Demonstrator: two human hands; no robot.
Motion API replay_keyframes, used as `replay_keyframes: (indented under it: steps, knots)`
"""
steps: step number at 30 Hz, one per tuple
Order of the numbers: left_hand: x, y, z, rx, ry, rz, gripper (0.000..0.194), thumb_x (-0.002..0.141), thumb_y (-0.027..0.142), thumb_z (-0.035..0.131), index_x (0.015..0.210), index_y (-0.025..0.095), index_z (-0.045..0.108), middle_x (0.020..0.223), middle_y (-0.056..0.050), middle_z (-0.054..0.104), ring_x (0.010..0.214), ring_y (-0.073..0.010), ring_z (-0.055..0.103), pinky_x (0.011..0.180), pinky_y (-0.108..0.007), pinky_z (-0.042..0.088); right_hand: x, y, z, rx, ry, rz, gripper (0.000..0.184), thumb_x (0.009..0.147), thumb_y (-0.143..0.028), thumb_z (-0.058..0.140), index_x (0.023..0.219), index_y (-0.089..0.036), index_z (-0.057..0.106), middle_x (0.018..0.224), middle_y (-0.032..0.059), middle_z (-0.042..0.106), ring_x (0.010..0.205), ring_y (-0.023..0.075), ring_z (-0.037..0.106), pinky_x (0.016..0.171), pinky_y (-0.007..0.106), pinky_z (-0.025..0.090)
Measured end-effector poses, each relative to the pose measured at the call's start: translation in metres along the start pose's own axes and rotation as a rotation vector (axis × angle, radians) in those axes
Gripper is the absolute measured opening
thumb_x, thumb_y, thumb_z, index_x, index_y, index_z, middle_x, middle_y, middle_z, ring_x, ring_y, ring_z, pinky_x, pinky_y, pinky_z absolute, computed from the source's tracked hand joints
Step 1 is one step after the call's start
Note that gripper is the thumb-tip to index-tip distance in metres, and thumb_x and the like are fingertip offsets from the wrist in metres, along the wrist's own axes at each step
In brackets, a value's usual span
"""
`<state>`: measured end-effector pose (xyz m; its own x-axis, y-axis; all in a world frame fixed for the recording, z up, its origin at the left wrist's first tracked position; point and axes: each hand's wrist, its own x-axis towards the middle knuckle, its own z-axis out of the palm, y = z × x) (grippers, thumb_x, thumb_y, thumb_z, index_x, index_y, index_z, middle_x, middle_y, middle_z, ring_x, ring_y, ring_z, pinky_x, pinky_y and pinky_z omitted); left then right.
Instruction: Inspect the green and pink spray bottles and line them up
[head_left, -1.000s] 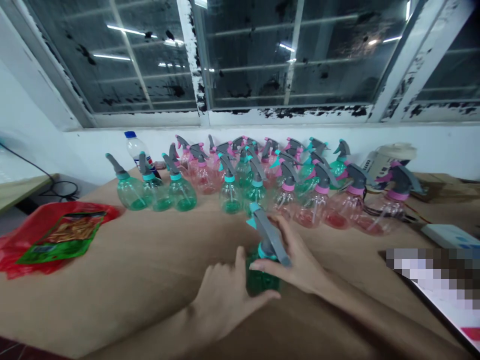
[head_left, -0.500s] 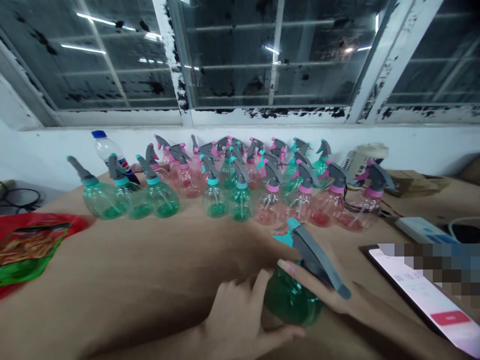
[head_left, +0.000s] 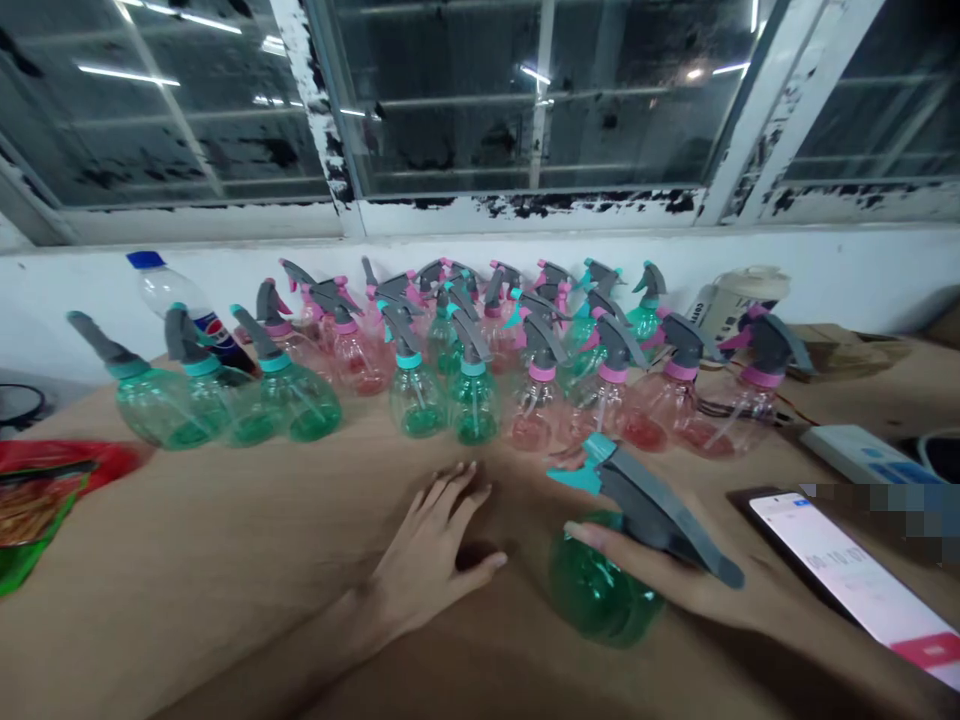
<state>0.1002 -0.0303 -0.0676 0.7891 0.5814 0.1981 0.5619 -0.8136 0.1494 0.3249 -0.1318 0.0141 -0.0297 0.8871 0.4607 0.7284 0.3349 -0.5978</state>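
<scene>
A green spray bottle (head_left: 607, 590) with a grey and turquoise trigger head is in my right hand (head_left: 675, 580). The thumb lies across the bottle near its neck, and the other fingers are mostly hidden behind it. My left hand (head_left: 431, 550) is apart from the bottle, to its left, low over the wooden table (head_left: 225, 560), fingers stretched out and holding nothing. Beyond both hands stand several more spray bottles, among them a green one (head_left: 474, 405) and a pink one (head_left: 536, 410) in the front row.
A cola bottle (head_left: 191, 310) with a blue cap stands at the back left. A red and green packet (head_left: 67, 490) lies at the left edge. On the right are a lit phone (head_left: 855, 580), a white box-shaped device (head_left: 862, 455) and a white cup (head_left: 739, 310) by the wall.
My left hand has let go of the green spray bottle and moved left and forward, its fingers spreading. The bottle, still in my right hand, has shifted slightly right.
</scene>
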Motion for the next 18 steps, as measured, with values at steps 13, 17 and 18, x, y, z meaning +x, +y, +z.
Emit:
replay_keyframes:
  steps: [13,17,18]
  knots:
    - [0.0,-0.003,0.003,0.13,-0.005,0.088,0.055,0.088,0.049,0.047,0.132,0.017,0.043,0.143,-0.012,0.035,0.133,-0.0267,0.029,0.105,-0.048,0.029,0.011,0.004,0.016,0.149,0.029,0.035,0.018,0.078,-0.026,0.056,0.096,-0.025,0.057,0.085,0.0016,0.066,0.077,0.0171,0.064,0.069,0.03,0.054]
    - [0.001,-0.005,0.005,0.144,-0.005,0.082,0.051,0.09,0.047,0.044,0.132,0.017,0.044,0.143,-0.011,0.037,0.132,-0.026,0.03,0.106,-0.048,0.029,0.011,0.004,0.014,0.097,0.057,0.007,0.014,0.079,-0.027,0.055,0.092,-0.025,0.057,0.079,0.0007,0.066,0.071,0.0166,0.064,0.065,0.028,0.055]
    - [0.001,-0.005,0.005,0.145,-0.006,0.081,0.051,0.09,0.047,0.043,0.132,0.017,0.044,0.143,-0.011,0.036,0.132,-0.0262,0.03,0.106,-0.048,0.029,0.01,0.005,0.014,0.04,0.074,-0.014,0.014,0.079,-0.03,0.053,0.092,-0.026,0.058,0.079,0.0009,0.066,0.07,0.0168,0.065,0.064,0.028,0.055]
